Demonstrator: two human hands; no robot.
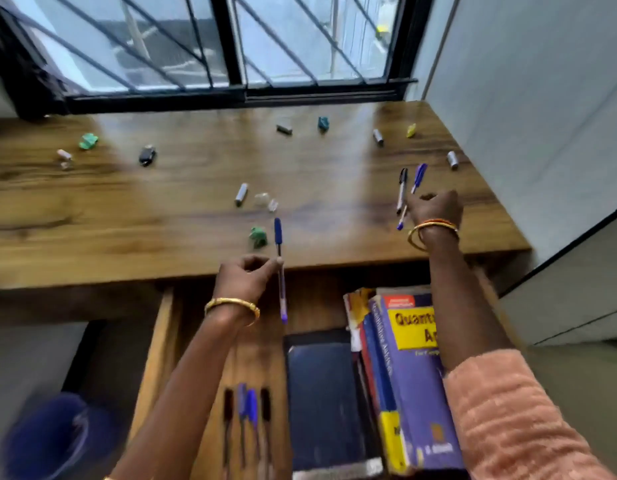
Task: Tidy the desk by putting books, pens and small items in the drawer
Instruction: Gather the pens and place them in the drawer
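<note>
Blue pen [279, 268] hangs pinched upright in my left hand [246, 275] over the drawer [161, 358], ready to join the pens [246, 420] there; my right hand [433, 211] pinches two pens [409, 192] above the tabletop [161, 209]; books [404, 375] already stowed.

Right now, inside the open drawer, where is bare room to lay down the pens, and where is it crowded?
Bare drawer floor shows between the row of pens and the dark book, and behind that book under the desk edge. The right side is crowded with stacked books. The left hand holds its pen over the free strip.
</note>
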